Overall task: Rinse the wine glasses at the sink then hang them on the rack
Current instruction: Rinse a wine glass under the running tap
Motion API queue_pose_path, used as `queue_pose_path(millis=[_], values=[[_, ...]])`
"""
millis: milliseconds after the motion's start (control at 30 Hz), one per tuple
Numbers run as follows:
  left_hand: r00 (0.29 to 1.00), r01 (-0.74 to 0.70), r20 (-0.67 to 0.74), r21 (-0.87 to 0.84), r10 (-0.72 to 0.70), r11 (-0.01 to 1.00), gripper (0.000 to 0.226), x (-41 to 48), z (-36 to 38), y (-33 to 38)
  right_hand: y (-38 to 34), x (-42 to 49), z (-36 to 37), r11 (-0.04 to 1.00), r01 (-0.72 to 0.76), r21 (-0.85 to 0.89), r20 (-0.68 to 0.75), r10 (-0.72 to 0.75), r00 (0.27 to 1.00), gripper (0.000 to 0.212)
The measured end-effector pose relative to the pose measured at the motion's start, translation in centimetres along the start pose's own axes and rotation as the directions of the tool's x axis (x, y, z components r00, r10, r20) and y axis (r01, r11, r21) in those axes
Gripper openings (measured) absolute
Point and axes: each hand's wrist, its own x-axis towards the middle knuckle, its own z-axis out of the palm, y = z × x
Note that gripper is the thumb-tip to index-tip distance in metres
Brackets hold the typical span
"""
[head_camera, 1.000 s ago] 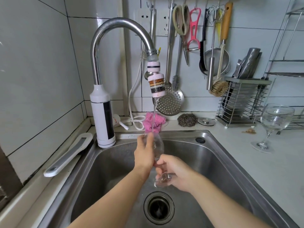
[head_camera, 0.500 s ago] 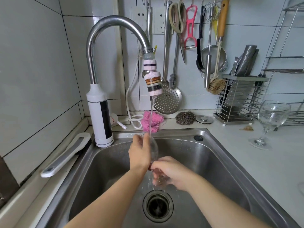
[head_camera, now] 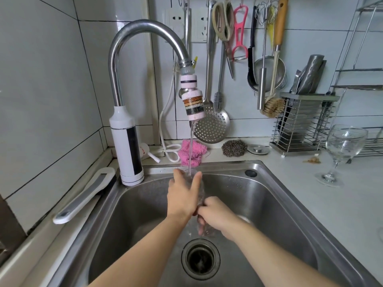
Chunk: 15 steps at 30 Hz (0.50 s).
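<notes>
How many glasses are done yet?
No glass hangs anywhere in view yet. The left hand on the bowl and right hand at the stem hold one wine glass under the running faucet. A second wine glass stands on the counter, rinsed or not unclear.

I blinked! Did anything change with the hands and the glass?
The left hand slid further round the wine glass bowl, covering more of it. The right hand still grips its lower end under the running water. The second glass stayed on the counter.
</notes>
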Motion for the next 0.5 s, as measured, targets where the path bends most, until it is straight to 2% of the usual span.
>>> queue_pose_path(millis=[100,133,167,233,267,333,367,433,500], values=[[0.990,-0.117,0.088,0.034,0.114,0.993,0.085,0.1,-0.2,-0.1,0.0,0.1,-0.4,0.995,-0.020,0.097,0.016,0.018,1.000,0.016],[0.984,-0.151,0.100,0.031,0.147,0.988,0.089,0.1,-0.2,-0.2,0.0,0.1,-0.6,0.993,-0.022,0.117,0.029,0.019,0.999,0.017],[0.983,-0.161,0.090,0.012,0.159,0.987,0.083,0.2,-0.1,-0.2,0.1,0.0,-0.8,0.991,-0.024,0.135,0.046,0.018,0.999,0.016],[0.998,-0.056,0.026,-0.089,0.058,0.994,0.052,0.4,-0.1,-0.2,0.1,-0.1,-0.9,0.990,-0.026,0.139,0.092,0.014,0.996,0.017],[0.998,0.059,0.004,-0.181,-0.059,0.982,0.042,0.7,-0.4,-0.3,0.1,-0.2,-0.9,0.989,-0.034,0.142,0.118,0.017,0.993,0.019],[0.969,0.244,0.031,-0.308,-0.246,0.919,0.042,1.1,-1.0,-0.6,0.1,-0.1,-0.8,0.986,-0.059,0.159,0.165,0.032,0.986,0.018],[0.969,0.246,0.056,-0.294,-0.240,0.924,0.044,1.1,-1.3,-0.8,0.1,-0.1,-0.7,0.984,-0.071,0.165,0.181,0.040,0.983,0.016],[0.995,0.074,0.082,-0.152,-0.062,0.986,0.065,0.9,-1.6,-1.2,0.1,0.0,-0.7,0.982,-0.080,0.173,0.196,0.046,0.979,0.011],[0.990,-0.093,0.103,-0.066,0.099,0.993,0.081,0.6,-1.3,-1.0,-0.1,-0.1,-0.9,0.978,-0.072,0.196,0.188,0.035,0.982,0.005]])
